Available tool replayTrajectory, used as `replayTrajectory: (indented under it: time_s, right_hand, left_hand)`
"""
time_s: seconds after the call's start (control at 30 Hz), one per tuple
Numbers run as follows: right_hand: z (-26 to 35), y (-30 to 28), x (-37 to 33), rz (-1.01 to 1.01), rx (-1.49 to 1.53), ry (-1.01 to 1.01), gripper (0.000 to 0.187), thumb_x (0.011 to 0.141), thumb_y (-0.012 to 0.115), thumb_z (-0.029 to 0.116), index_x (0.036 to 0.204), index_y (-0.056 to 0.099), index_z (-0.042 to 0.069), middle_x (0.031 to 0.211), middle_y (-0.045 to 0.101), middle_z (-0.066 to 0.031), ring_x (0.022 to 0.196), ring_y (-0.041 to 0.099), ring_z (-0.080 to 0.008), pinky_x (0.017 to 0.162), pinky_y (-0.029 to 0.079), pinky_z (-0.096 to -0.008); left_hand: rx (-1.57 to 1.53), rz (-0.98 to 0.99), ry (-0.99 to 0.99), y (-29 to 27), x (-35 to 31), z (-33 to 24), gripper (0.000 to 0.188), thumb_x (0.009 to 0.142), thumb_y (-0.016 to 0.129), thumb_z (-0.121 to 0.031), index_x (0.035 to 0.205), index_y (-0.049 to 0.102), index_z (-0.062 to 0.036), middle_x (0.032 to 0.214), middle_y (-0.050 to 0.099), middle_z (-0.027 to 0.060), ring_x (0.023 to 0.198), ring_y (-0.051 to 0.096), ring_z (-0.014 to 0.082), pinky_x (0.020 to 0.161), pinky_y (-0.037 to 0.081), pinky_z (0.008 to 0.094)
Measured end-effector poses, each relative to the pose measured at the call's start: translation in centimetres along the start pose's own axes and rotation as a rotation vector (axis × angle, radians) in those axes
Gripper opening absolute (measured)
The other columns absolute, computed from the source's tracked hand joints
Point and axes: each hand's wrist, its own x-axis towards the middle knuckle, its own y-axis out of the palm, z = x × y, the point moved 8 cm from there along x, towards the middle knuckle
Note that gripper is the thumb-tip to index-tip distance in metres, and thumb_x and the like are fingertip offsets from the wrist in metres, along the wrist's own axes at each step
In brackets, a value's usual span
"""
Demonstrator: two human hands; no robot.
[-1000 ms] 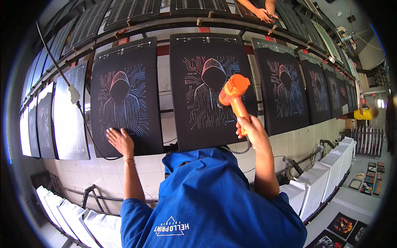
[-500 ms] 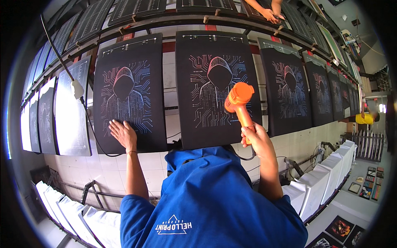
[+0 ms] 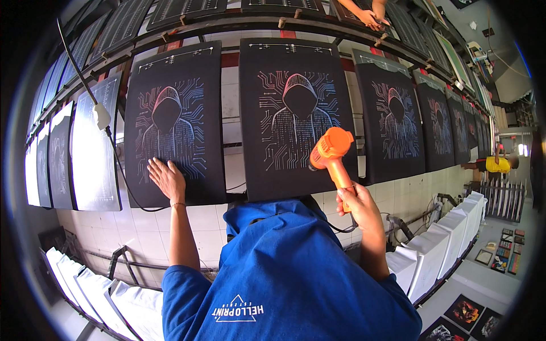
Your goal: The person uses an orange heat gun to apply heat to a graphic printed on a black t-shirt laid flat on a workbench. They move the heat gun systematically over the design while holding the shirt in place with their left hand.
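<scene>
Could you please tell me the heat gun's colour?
The heat gun is mostly orange, in the head view.

Faces the middle panel, set between the left panel and the right panel in one row. Holds the heat gun in the right fingers, over the middle panel's lower right corner. Has the left fingers over the lower part of the left panel, contact unclear. Has outer left panels and outer right panels beyond these, with a cord hanging on the left. Has a rail behind the row, then a far row behind that. Has draped boards at lower left and lower right of the torso
</scene>
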Motion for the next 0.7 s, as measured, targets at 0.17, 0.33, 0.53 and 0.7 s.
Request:
replayTrajectory:
  time_s: [0.17,0.33,0.53,0.7]
  right_hand:
    - [-0.4,1.4,0.4,0.080,0.037,0.001,0.031,0.092,0.063,0.024,0.108,0.055,-0.002,0.080,0.057,-0.0041,0.062,0.059,-0.0105,0.054,0.051,-0.0248]
    - [-0.2,3.1,1.2,0.162,0.050,-0.029,0.031,0.092,0.063,0.026,0.105,0.055,-0.002,0.081,0.057,-0.0045,0.061,0.059,-0.0102,0.054,0.051,-0.0247]
    - [0.6,3.3,1.8,0.201,0.033,-0.010,0.031,0.092,0.062,0.026,0.106,0.054,-0.001,0.081,0.057,-0.0041,0.062,0.060,-0.0098,0.054,0.051,-0.0243]
    - [0.9,4.3,2.5,0.243,0.008,-0.030,0.032,0.092,0.062,0.027,0.105,0.055,-0.001,0.080,0.058,-0.0041,0.062,0.060,-0.0096,0.053,0.051,-0.0237]
  left_hand:
    - [0.024,0.010,0.004,-0.2,0.1,-0.2,0.059,0.100,0.033,-0.035,0.147,0.028,0.0021,0.155,0.024,0.0183,0.145,0.017,0.0328,0.118,0.010,0.0446]
    - [-0.001,0.038,0.003,-0.4,0.1,-0.5,0.060,0.100,0.033,-0.035,0.147,0.027,0.0022,0.155,0.023,0.0172,0.145,0.016,0.0321,0.118,0.010,0.0439]
    - [-0.009,0.047,0.037,-0.5,0.0,-0.9,0.060,0.100,0.035,-0.033,0.147,0.026,0.0024,0.155,0.022,0.0186,0.146,0.015,0.0329,0.118,0.011,0.0452]
    - [-0.023,0.043,0.114,-1.0,-1.2,-3.4,0.059,0.100,0.035,-0.032,0.147,0.027,0.0038,0.155,0.022,0.0193,0.146,0.015,0.0338,0.118,0.010,0.0453]
